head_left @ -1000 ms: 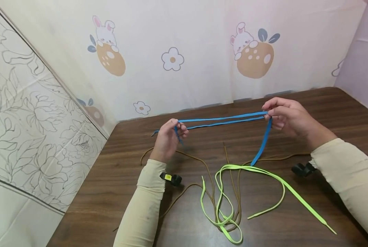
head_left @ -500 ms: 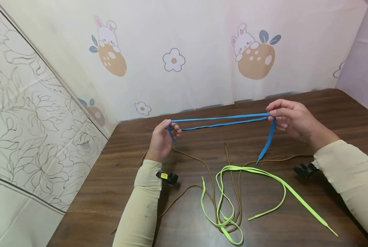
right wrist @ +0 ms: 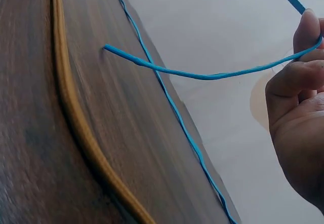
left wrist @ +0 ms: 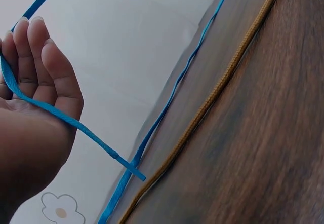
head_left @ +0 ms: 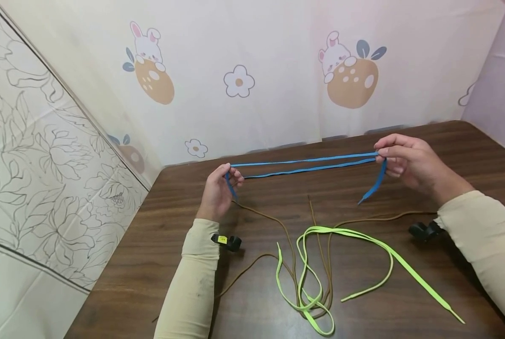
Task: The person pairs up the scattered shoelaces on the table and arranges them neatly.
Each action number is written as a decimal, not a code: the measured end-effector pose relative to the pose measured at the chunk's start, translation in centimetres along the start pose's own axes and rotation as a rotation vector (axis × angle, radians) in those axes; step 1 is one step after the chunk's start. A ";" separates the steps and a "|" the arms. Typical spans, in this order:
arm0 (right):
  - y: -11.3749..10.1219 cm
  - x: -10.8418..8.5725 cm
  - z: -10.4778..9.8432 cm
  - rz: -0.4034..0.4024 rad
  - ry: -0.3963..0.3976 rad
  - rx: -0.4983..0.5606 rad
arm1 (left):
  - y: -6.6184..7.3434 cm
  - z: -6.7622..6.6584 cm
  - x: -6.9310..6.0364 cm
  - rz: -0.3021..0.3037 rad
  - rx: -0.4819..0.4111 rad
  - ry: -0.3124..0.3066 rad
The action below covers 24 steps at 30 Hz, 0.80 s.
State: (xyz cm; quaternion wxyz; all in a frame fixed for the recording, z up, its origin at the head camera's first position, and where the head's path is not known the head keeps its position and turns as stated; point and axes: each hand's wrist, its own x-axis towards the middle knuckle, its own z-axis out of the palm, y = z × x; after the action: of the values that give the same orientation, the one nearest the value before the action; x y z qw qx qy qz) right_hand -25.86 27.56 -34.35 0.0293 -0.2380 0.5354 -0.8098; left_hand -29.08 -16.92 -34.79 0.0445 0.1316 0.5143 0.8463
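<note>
A flat blue lace [head_left: 303, 160] stretches between the two hands above the far part of the table, in two strands. The left hand [head_left: 219, 190] pinches it between thumb and finger, a short end hanging down over the palm; in the left wrist view that tipped end [left wrist: 91, 135] crosses the palm of the hand [left wrist: 40, 92]. At the other side the right hand [head_left: 418, 165] pinches the lace, with a tipped end [head_left: 377, 183] dangling below. The right wrist view shows this loose end [right wrist: 202, 76] leaving the fingers of the hand [right wrist: 304, 112].
On the brown wooden table [head_left: 150, 263] lie a yellow-green lace [head_left: 422, 281], loosely looped near the middle, and a brown cord [head_left: 269, 218] running partly beneath it. A patterned curtain [head_left: 278, 108] stands behind the table, and another patterned sheet [head_left: 44, 165] is at the left.
The hands have moved apart, left hand leftward and right hand rightward, the blue lace spanning wider between them. The end under the right hand has lifted clear of the yellow-green lace.
</note>
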 end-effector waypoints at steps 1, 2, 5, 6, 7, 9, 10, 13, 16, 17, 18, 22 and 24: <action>0.0 0.0 -0.1 -0.003 -0.003 0.008 | 0.0 -0.1 0.0 -0.001 0.002 0.004; 0.0 0.0 -0.2 -0.006 -0.006 0.018 | 0.0 -0.1 0.0 -0.002 0.004 0.005; 0.0 -0.1 -0.5 -0.015 -0.005 0.033 | -0.1 -0.1 0.0 -0.004 0.010 0.008; 0.1 0.0 -0.6 -0.016 -0.003 0.038 | -0.1 -0.2 0.0 -0.006 0.011 0.010; 0.1 0.0 -0.6 -0.016 0.000 0.041 | -0.1 -0.2 0.0 -0.008 0.009 0.014; 0.1 -0.1 -0.8 -0.014 0.008 0.042 | -0.1 -0.3 0.0 -0.015 0.002 0.024; 0.1 -0.1 -0.8 -0.013 0.011 0.044 | 0.0 -0.3 0.0 -0.019 -0.003 0.029; 0.1 -0.2 -1.0 -0.016 0.013 0.062 | 0.0 -0.7 0.0 -0.034 -0.024 0.042; 0.1 -0.3 -1.2 -0.022 0.003 0.092 | 0.1 -1.1 0.1 -0.049 -0.031 0.054; 0.1 -0.3 -1.3 -0.025 0.002 0.096 | 0.1 -1.3 0.1 -0.052 -0.027 0.059; 0.1 -0.3 -1.4 -0.027 0.002 0.094 | 0.2 -1.4 0.1 -0.055 -0.023 0.065; 0.0 -0.5 -1.7 -0.020 0.017 0.068 | 0.3 -2.1 0.1 -0.058 0.006 0.101; 0.0 -0.6 -1.8 -0.016 0.024 0.053 | 0.4 -2.4 0.1 -0.059 0.016 0.124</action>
State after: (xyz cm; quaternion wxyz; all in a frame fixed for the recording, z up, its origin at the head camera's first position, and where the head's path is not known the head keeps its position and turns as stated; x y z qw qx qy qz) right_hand -26.09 29.27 -35.09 0.0225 -0.2318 0.5120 -0.8268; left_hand -29.82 -19.15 -35.51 0.0362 0.0640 0.5267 0.8469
